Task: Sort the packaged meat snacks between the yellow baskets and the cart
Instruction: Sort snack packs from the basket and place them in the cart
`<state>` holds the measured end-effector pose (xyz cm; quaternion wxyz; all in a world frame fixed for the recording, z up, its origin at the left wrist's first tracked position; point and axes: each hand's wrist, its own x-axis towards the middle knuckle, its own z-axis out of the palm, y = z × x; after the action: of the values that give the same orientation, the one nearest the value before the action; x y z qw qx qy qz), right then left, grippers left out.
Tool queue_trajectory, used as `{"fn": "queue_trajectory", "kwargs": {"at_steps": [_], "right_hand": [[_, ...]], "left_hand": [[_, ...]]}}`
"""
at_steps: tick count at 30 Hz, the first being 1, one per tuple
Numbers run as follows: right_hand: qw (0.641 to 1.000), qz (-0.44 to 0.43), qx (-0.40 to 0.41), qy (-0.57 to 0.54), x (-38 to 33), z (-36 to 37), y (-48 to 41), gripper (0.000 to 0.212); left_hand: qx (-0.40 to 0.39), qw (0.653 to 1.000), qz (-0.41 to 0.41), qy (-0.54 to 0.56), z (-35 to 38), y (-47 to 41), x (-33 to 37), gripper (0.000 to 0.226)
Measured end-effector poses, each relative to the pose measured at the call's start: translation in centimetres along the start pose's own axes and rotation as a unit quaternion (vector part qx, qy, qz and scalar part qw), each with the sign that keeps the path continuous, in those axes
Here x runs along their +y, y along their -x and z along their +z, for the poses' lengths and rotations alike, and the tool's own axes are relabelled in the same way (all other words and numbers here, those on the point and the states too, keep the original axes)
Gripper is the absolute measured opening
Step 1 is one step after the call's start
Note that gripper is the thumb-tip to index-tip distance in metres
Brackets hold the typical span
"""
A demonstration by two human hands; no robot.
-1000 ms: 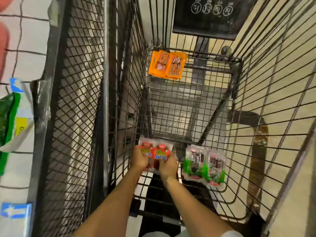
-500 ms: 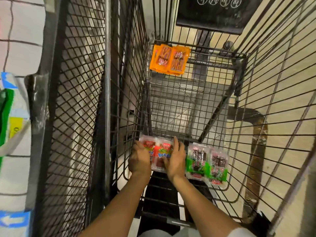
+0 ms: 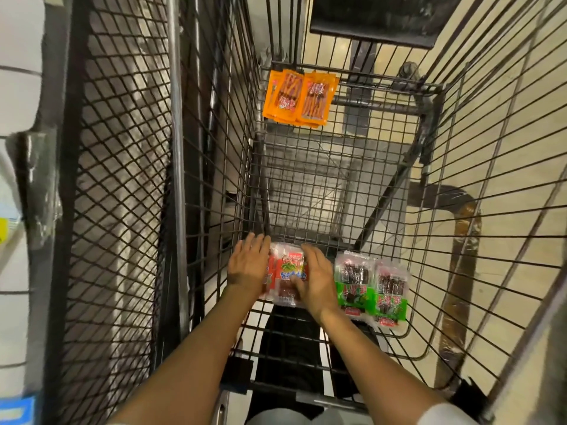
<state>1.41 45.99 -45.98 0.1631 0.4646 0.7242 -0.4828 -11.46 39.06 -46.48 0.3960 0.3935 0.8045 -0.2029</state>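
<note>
Down in the cart [image 3: 377, 102], the left hand [image 3: 248, 266] and right hand [image 3: 319, 282] lie flat, fingers straight and gripping nothing, pressing the red snack packs [image 3: 290, 271] between them. Green snack packs [image 3: 371, 289] lie just beside the right fingers; orange snack packs [image 3: 299, 98] sit well beyond the fingertips.

The floor [image 3: 509, 96] is pale tan tile with thin dark lines, and it looks a bit shiny. On the left stands a black mesh panel [image 3: 116, 210] with a grey post [image 3: 175, 148]. Past it is a white wall [image 3: 18, 96] with a blue tag [image 3: 15, 409] low down.
</note>
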Motion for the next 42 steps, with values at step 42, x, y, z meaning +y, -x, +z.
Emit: {"fn": "queue_trajectory", "kwargs": {"at_steps": [42], "right_hand": [[0.846, -0.484, -0.168, 0.148, -3.4, -17.4, 27.5, 0.032]], "left_hand": [[0.458, 0.685, -0.254, 0.507, 6.3, 46.5, 10.3, 0.027]]}}
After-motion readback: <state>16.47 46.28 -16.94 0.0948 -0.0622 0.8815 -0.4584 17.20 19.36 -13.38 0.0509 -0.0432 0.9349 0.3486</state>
